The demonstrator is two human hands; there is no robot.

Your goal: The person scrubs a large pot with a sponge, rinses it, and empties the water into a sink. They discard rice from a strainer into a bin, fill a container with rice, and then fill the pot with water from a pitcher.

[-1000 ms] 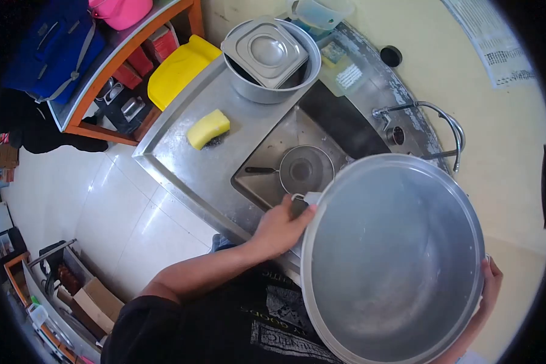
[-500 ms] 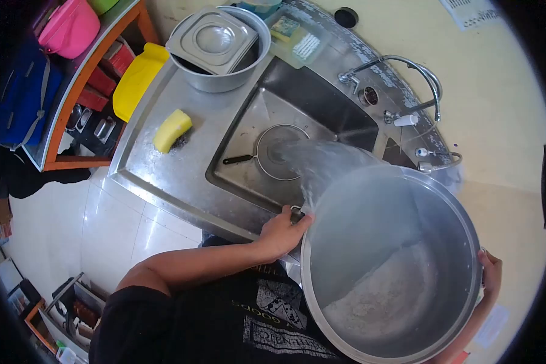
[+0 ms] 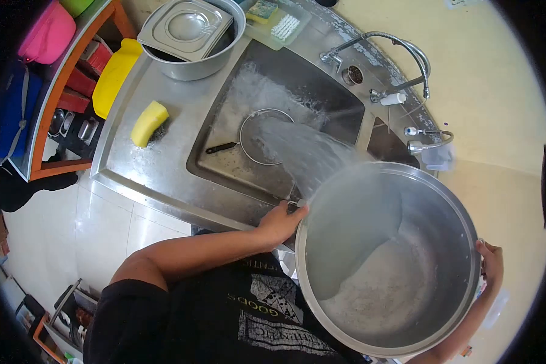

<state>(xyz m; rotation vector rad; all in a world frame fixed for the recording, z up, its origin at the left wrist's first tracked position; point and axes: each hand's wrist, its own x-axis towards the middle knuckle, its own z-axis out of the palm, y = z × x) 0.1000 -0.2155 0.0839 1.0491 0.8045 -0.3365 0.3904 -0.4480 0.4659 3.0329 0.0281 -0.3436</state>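
A large metal pot (image 3: 406,303) is tilted over the edge of the sink (image 3: 224,173). My left hand (image 3: 280,224) is closed on its handle at the left side of the rim. At the right side, my right hand (image 3: 490,261) grips the pot by the opposite handle. Cloudy water (image 3: 309,151) streams over the rim into the sink. It falls on a round strainer (image 3: 253,138) with a black handle, which lies on the sink floor. Pale grains or sediment, too blurred to tell, show at the pot's bottom.
A yellow sponge (image 3: 150,124) sits on the steel counter (image 3: 127,155). Behind it stands a metal basin (image 3: 194,71) holding lidded pans. Faucets (image 3: 379,97) line the back right of the sink, and a plastic tray (image 3: 273,33) with sponges is at the back.
The water stream has widened and now splashes across the back of the sink. Less water covers the pot's bottom. The surroundings have shifted slightly left and up in view.
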